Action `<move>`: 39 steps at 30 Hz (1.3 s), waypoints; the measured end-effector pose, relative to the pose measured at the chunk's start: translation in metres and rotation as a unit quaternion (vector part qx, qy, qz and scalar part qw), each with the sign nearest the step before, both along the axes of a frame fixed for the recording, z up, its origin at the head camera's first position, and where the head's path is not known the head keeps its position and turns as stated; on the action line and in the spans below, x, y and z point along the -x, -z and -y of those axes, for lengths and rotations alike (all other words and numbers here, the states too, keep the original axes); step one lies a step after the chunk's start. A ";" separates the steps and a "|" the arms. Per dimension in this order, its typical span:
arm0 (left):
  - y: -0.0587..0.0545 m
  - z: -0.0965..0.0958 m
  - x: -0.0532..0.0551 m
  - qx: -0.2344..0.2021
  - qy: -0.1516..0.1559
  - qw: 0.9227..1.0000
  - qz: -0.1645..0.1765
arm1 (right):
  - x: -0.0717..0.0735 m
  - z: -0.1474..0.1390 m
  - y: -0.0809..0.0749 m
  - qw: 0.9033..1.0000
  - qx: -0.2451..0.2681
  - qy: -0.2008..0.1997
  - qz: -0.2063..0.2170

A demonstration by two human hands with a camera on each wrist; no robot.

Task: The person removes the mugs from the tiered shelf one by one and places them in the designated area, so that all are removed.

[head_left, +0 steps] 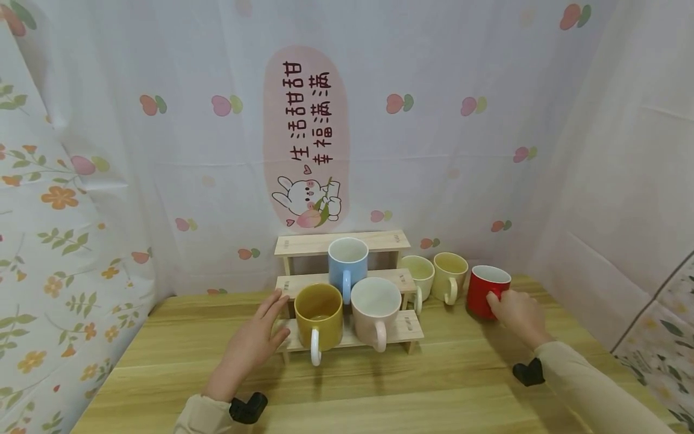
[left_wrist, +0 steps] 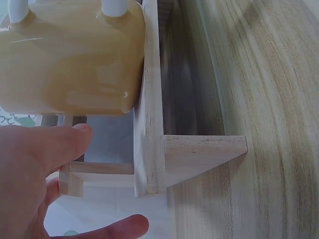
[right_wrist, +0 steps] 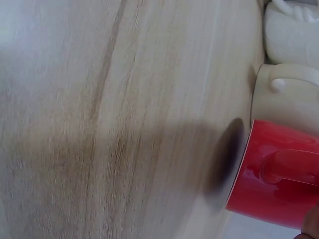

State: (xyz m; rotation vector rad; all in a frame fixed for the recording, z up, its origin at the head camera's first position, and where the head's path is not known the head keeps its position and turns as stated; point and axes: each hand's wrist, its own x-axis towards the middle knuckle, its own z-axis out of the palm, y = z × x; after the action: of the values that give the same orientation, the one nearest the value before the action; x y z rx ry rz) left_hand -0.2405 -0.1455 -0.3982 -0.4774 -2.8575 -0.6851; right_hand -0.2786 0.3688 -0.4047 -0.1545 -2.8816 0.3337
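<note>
My right hand (head_left: 519, 314) pinches the handle of a red mug (head_left: 479, 295) with a white inside. In the right wrist view the red mug (right_wrist: 271, 174) tilts a little, and a dark shadow lies beside its base. My left hand (head_left: 255, 337) is at the left end of a stepped wooden rack (head_left: 409, 325), fingers extended; whether it touches the wood I cannot tell. Nearest to it stands a mustard mug (head_left: 305, 322) with a white handle, on the lowest step. A pink mug (head_left: 364, 322) stands beside that one, and a light blue mug (head_left: 338, 268) sits one step higher.
Right of the rack, a pale green mug (head_left: 425, 280) and a pale yellow mug (head_left: 444, 280) stand on the wooden table (head_left: 434, 386). The rack's top step (head_left: 303, 244) is at the back. Printed curtains (head_left: 434, 169) hang behind and at both sides.
</note>
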 end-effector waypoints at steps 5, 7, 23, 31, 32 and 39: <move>0.000 -0.001 -0.001 -0.004 -0.004 1.000 0.007 | 0.006 -0.002 0.007 1.000 0.006 0.001 -0.002; 0.000 -0.001 0.000 -0.004 -0.004 1.000 0.006 | 0.008 -0.002 0.009 1.000 0.006 0.002 -0.005; -0.002 -0.001 0.001 0.002 -0.001 1.000 0.007 | 0.027 -0.004 0.010 0.999 0.016 0.011 0.037; -0.001 -0.001 0.001 0.004 0.002 1.000 -0.002 | 0.030 -0.007 0.015 0.999 0.001 0.004 0.035; -0.001 -0.001 0.001 0.004 0.002 1.000 -0.005 | 0.030 -0.008 0.015 0.999 0.000 0.003 0.036; 0.001 0.000 0.002 0.005 -0.003 1.000 -0.016 | 0.037 -0.006 0.011 0.999 -0.013 -0.007 0.035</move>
State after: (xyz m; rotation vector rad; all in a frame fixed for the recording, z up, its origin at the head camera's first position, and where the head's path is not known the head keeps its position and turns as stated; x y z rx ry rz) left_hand -0.2423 -0.1454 -0.3997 -0.4780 -2.8321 -0.6554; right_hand -0.3156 0.3745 -0.4156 -0.1441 -2.9566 0.3001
